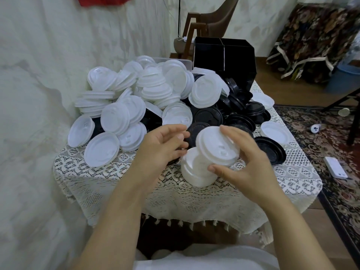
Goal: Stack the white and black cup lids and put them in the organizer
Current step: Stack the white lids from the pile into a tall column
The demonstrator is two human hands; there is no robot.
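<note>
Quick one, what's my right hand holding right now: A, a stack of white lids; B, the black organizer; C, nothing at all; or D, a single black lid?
A: the right hand has its thumb and fingers curled round a stack of white lids.

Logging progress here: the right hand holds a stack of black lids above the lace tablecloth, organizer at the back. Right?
Wrong colour: in the head view the right hand holds a stack of white lids, not black, above the lace tablecloth, organizer at the back.
</note>
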